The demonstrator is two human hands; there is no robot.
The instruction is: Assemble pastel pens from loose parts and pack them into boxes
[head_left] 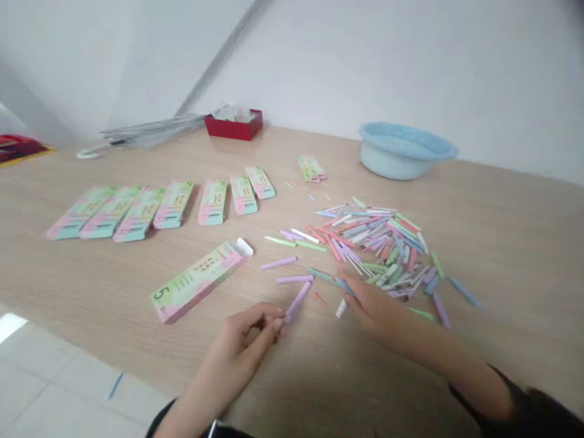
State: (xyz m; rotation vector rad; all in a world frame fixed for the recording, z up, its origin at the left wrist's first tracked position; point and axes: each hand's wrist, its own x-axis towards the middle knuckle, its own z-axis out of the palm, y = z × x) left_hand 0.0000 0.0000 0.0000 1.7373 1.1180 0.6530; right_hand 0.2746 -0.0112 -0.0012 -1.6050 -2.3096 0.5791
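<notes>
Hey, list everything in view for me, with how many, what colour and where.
Sticks: too many to count, mixed pastels, mostly piled right of centre
Boxes in a row: seven, pink, green and blue, picture left
Open box: one, same colours, before the row
Stacked boxes: at least two, same colours, back centre
Basin: one, blue, back right
Tray: one, red, at the back, holding clear plastic
Umbrella: apparently one, clear, back left
Table: one, light wood, beneath these
Left hand: one, front centre, holding a purple stick
Right hand: one, at the pile's near edge
</notes>
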